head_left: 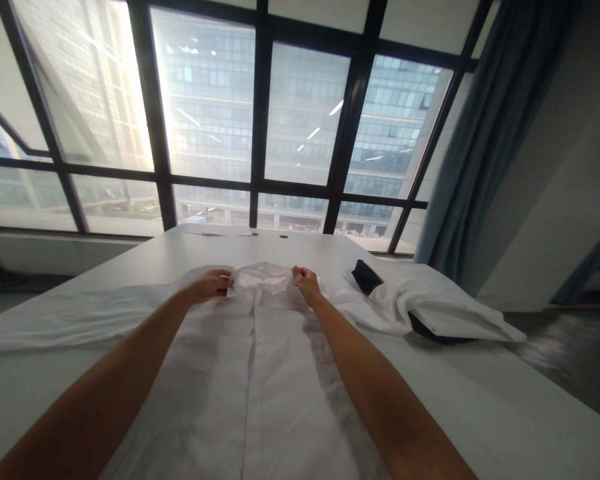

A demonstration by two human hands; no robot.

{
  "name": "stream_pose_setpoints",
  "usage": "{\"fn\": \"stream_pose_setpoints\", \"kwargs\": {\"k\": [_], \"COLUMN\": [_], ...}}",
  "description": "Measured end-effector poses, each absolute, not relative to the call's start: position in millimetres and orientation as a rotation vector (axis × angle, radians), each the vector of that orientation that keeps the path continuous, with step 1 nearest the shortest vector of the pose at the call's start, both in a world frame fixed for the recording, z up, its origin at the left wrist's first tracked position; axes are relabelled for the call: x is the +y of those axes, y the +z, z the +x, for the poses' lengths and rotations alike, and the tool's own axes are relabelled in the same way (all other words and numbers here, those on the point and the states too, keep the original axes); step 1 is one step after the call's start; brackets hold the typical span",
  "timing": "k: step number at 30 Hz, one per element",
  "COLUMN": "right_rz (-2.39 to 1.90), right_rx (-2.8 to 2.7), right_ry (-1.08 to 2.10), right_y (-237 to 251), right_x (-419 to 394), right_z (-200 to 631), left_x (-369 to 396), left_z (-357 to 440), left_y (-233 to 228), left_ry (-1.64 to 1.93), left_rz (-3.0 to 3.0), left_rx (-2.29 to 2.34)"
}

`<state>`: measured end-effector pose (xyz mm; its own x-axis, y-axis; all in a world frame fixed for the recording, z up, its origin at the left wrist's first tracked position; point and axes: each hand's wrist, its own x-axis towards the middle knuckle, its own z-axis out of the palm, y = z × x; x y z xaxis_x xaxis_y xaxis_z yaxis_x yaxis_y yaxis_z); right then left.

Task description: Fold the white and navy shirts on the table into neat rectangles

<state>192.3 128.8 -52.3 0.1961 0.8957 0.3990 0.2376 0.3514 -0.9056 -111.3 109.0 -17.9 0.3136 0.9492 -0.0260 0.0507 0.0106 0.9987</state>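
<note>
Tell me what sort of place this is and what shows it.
Likely a workroom in an office-type building, though that's a guess: a wide, dark-framed window facing a glazed multi-storey building, and a large white table with a white shirt spread on it.

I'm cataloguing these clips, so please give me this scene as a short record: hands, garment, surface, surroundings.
Garment: white button-front cloth shirt, front up, collar at the far end
Left hand: at the collar's left side; grip unclear
Right hand: pinching the collar's right side
Surface: flat white table
Right of shirt: rumpled white cloth with dark fabric showing
Background: black-framed glass windows; blue-grey fabric curtain at right
</note>
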Motion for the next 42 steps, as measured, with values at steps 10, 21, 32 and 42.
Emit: {"fn": "stream_pose_setpoints", "kwargs": {"k": [10,21,32,42], "right_rz": [-1.307,-1.103,-1.148,-1.144], "right_rx": [-1.561,-1.975,-1.985,-2.201], "right_ry": [-0.126,0.295,0.202,0.098], "right_y": [-29.5,-29.9,-33.0,-27.2], "right_x": [97.4,74.7,76.6,74.1], "right_z": [168.2,105.0,109.1,118.1], "left_x": [103.5,110.2,84.6,89.9], "left_z": [-102.7,-84.7,-85.5,-96.2], "left_y": [-18.5,-29.2,-0.4,1.0], "left_ry": [1.183,1.44,1.091,1.197], "left_rz": [1.158,1.765,3.135,3.149], "left_rx": [0.747,0.881,1.062,1.306]}}
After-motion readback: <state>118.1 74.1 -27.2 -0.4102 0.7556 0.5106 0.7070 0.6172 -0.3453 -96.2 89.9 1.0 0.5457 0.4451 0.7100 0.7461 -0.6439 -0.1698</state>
